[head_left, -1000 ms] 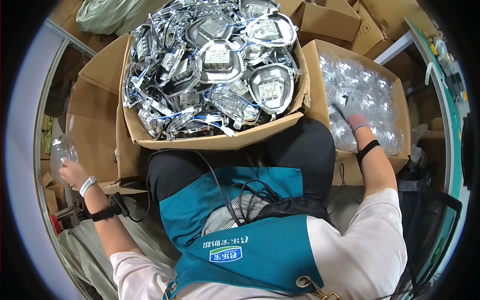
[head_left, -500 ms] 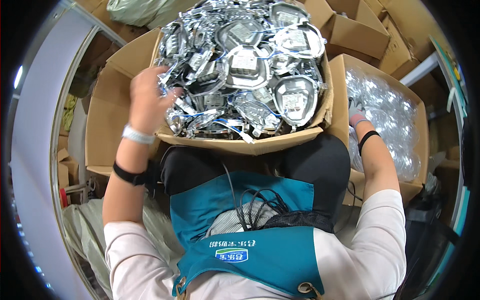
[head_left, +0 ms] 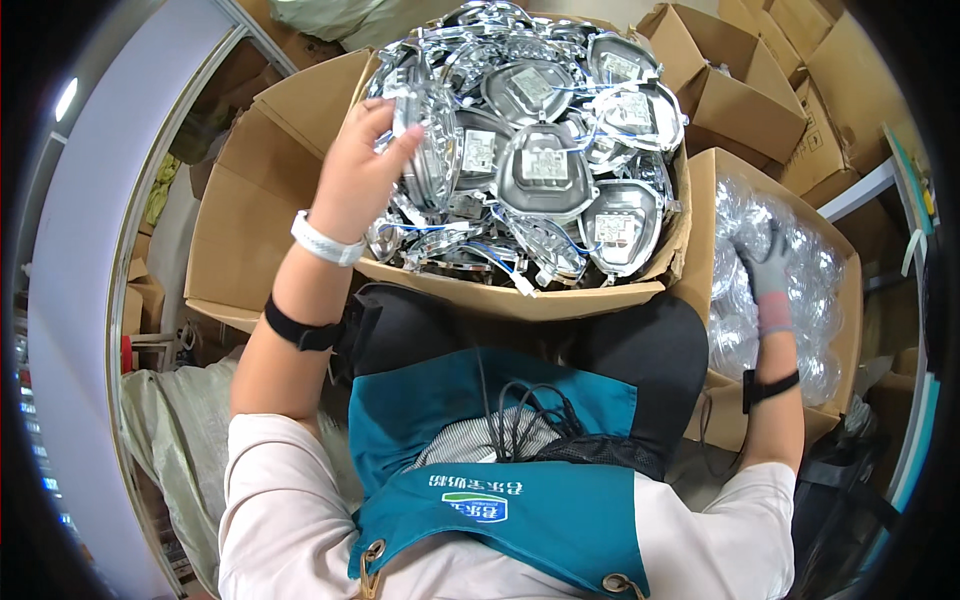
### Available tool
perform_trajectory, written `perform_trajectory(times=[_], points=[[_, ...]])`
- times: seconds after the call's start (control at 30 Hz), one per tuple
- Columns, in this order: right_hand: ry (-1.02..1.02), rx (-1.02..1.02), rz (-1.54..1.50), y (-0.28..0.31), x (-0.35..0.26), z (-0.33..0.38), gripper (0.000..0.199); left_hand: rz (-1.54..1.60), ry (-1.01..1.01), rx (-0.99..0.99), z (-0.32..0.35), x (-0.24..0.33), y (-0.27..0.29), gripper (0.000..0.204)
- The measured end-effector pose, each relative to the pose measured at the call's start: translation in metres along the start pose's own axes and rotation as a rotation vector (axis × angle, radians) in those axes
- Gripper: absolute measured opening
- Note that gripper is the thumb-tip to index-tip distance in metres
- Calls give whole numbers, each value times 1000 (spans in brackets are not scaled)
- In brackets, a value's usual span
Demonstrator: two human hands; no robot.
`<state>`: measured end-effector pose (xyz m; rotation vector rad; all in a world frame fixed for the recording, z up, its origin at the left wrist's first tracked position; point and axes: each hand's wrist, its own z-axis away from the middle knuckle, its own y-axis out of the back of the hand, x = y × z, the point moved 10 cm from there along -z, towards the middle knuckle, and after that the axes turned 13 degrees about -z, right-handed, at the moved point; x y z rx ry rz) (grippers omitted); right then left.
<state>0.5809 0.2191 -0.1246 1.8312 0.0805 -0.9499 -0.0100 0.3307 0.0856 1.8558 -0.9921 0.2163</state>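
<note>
My left hand (head_left: 362, 165) is closed on a shiny silver lamp unit (head_left: 432, 150), tilted on its edge at the left side of a heaped pile. Thumb and fingers grip its near rim; part of the grip is hidden. Similar silver lamp units (head_left: 545, 170), with white labels and thin blue wires, fill the cardboard box (head_left: 520, 308) in front of me. My right hand (head_left: 770, 275), in a grey and pink glove, reaches into a box of clear plastic domed covers (head_left: 815, 290). Its fingers look spread over the covers, with nothing plainly gripped.
Folded-out flaps (head_left: 240, 230) of the main box stretch to the left. Behind on the right stand open cardboard boxes (head_left: 745, 100). A pale panel (head_left: 120, 200) borders the left side, with a plastic sack (head_left: 185, 440) beside it. Dark cables (head_left: 525, 410) lie on my lap.
My left hand has gone from open beside the pile to gripping a lamp unit. My right hand has moved farther right over the clear covers. The whole view has shifted slightly.
</note>
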Motion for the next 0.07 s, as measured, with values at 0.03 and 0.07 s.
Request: perform_trajectory(times=[0.03, 0.07], points=[[324, 48, -225, 21, -46, 10, 97, 421, 231, -94, 6, -15, 0, 33], [284, 49, -216, 24, -58, 11, 97, 823, 418, -176, 17, -17, -5, 35]])
